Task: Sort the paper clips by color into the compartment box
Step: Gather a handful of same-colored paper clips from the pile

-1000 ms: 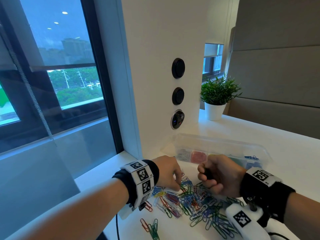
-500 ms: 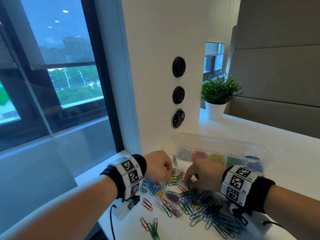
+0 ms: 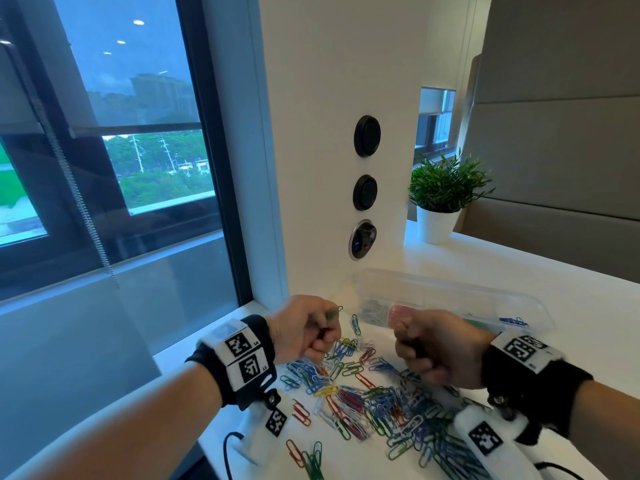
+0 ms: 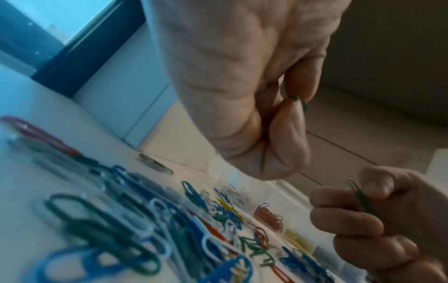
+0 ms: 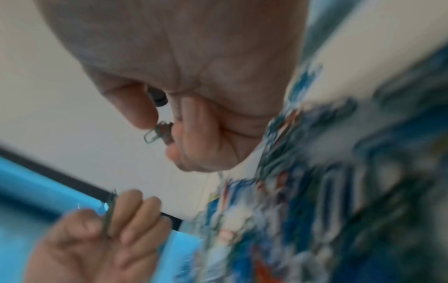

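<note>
Left hand [image 3: 304,329] and right hand [image 3: 440,348] each pinching a green clip [image 4: 360,197] (firmly); advisable: release over compartment box [image 3: 526,306], green section.

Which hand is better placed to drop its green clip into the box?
Probably right. The right hand pinches a green clip close to the box, by its green section; the left hand, also holding one, is farther away.

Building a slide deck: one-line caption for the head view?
Each hand, left hand and right hand, pinches a green clip above the mixed pile, the compartment box behind.
</note>
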A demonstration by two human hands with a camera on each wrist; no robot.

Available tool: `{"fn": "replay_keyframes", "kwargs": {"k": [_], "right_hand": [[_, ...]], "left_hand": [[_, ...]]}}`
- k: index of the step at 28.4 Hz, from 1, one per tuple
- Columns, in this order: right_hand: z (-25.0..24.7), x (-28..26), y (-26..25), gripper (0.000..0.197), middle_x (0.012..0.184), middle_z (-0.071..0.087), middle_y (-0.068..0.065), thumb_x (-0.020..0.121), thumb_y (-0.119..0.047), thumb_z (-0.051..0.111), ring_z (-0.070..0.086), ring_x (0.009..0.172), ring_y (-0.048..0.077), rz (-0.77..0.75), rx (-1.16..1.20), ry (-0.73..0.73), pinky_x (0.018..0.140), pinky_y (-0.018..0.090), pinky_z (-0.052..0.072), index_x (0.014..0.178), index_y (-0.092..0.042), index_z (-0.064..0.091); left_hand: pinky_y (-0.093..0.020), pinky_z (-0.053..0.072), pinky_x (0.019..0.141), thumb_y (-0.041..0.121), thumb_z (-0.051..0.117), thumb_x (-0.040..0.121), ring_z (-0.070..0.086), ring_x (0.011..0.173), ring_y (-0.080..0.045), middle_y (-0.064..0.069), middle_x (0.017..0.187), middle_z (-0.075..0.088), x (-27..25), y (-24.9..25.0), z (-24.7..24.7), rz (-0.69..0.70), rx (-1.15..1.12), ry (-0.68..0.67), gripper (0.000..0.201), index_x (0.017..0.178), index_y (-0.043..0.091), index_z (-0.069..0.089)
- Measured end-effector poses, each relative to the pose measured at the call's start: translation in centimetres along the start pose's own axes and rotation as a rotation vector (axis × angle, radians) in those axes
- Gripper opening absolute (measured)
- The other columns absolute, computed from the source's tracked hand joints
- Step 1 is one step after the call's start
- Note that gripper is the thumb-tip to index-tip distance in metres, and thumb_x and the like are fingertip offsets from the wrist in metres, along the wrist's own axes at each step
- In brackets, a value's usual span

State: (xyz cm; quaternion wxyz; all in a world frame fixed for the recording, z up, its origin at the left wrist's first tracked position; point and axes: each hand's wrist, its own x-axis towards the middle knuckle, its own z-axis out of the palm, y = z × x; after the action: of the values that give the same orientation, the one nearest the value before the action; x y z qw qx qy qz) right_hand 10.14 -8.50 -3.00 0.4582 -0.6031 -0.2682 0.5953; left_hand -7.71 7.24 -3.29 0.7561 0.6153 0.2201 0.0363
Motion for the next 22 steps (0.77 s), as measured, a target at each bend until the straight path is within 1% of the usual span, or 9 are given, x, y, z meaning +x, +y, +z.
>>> {"fn": "replay_keyframes", "kwargs": {"k": [4, 8, 10, 13, 15, 17, 18, 20, 22], "right_hand": [[0.7, 0.3, -0.3, 0.011, 0.071, 0.043, 0.012, 0.061, -0.007, 0.034, 0.027, 0.049, 0.016, -0.038, 0.311, -0.079, 0.033, 0.016, 0.027, 0.070, -0.012, 0.038], [2.0, 1.0, -0.7, 0.010, 0.065, 0.042, 0.007, 0.068, -0.005, 0.038, 0.026, 0.048, 0.014, -0.007, 0.198, 0.001, 0.033, 0.015, 0.023, 0.074, -0.013, 0.041], [2.9, 1.4, -1.0, 0.012, 0.058, 0.041, 0.001, 0.080, -0.001, 0.042, 0.026, 0.044, 0.012, 0.000, -0.040, 0.110, 0.035, 0.016, 0.020, 0.078, -0.012, 0.047], [4.2, 1.9, -1.3, 0.012, 0.048, 0.045, -0.013, 0.091, -0.012, 0.056, 0.040, 0.037, 0.002, -0.165, -0.863, 0.234, 0.039, 0.014, 0.031, 0.091, -0.013, 0.068], [4.9, 2.6, -1.1, 0.015, 0.068, 0.055, -0.015, 0.089, -0.021, 0.062, 0.051, 0.059, -0.004, -0.298, -1.239, 0.199, 0.056, 0.010, 0.039, 0.100, -0.017, 0.073], [5.3, 3.5, -0.8, 0.018, 0.091, 0.065, -0.007, 0.084, -0.026, 0.067, 0.058, 0.082, 0.008, -0.296, -1.399, 0.204, 0.074, 0.022, 0.050, 0.099, -0.020, 0.074], [5.5, 3.9, -0.6, 0.017, 0.094, 0.069, -0.003, 0.081, -0.024, 0.067, 0.062, 0.085, 0.014, -0.280, -1.444, 0.201, 0.076, 0.027, 0.054, 0.096, -0.018, 0.075], [5.6, 4.3, -0.4, 0.017, 0.085, 0.073, 0.004, 0.080, -0.015, 0.061, 0.067, 0.081, 0.021, -0.253, -1.490, 0.174, 0.073, 0.030, 0.057, 0.087, -0.011, 0.076], [5.6, 4.5, -0.3, 0.017, 0.075, 0.070, 0.007, 0.079, -0.010, 0.055, 0.066, 0.074, 0.024, -0.238, -1.531, 0.160, 0.071, 0.033, 0.058, 0.077, -0.007, 0.071]], "left_hand": [[-0.018, 0.028, 0.043, 0.011, 0.035, 0.061, 0.032, 0.050, -0.016, -0.010, 0.063, 0.039, -0.6, 0.0, -0.4, 0.049, -0.192, -0.048, 0.003, 0.060, 0.013, 0.033], [-0.014, 0.027, 0.037, 0.017, 0.040, 0.067, 0.030, 0.048, -0.016, -0.009, 0.060, 0.037, -1.2, 0.6, -0.5, 0.069, -0.277, 0.014, 0.015, 0.056, 0.015, 0.030], [-0.013, 0.024, 0.034, 0.014, 0.050, 0.067, 0.031, 0.044, -0.014, -0.007, 0.057, 0.038, -1.2, 0.8, -0.5, 0.077, -0.241, 0.053, 0.023, 0.053, 0.016, 0.032], [-0.015, 0.020, 0.031, 0.014, 0.053, 0.070, 0.032, 0.043, -0.011, -0.006, 0.059, 0.041, -1.3, 0.9, -0.8, 0.034, -0.144, 0.056, 0.021, 0.052, 0.016, 0.042], [-0.014, 0.020, 0.032, 0.011, 0.051, 0.070, 0.030, 0.042, -0.011, -0.006, 0.060, 0.044, -1.5, 0.9, -0.9, 0.001, -0.084, 0.068, 0.015, 0.058, 0.016, 0.043], [-0.013, 0.019, 0.033, 0.008, 0.046, 0.075, 0.029, 0.041, -0.011, -0.006, 0.059, 0.044, -1.5, 0.9, -1.0, -0.035, -0.005, 0.121, 0.011, 0.067, 0.015, 0.043], [-0.014, 0.017, 0.034, 0.007, 0.042, 0.080, 0.027, 0.041, -0.011, -0.005, 0.058, 0.042, -1.5, 0.8, -1.0, -0.060, 0.060, 0.166, 0.012, 0.072, 0.015, 0.044], [-0.015, 0.016, 0.035, 0.005, 0.038, 0.089, 0.024, 0.042, -0.010, 0.000, 0.055, 0.037, -1.4, 0.7, -0.9, -0.112, 0.257, 0.244, 0.018, 0.077, 0.014, 0.049], [-0.018, 0.021, 0.037, 0.006, 0.046, 0.093, 0.025, 0.039, -0.009, 0.002, 0.051, 0.039, -1.4, 0.5, -0.5, -0.130, 0.552, 0.260, 0.019, 0.081, 0.013, 0.060]]}}
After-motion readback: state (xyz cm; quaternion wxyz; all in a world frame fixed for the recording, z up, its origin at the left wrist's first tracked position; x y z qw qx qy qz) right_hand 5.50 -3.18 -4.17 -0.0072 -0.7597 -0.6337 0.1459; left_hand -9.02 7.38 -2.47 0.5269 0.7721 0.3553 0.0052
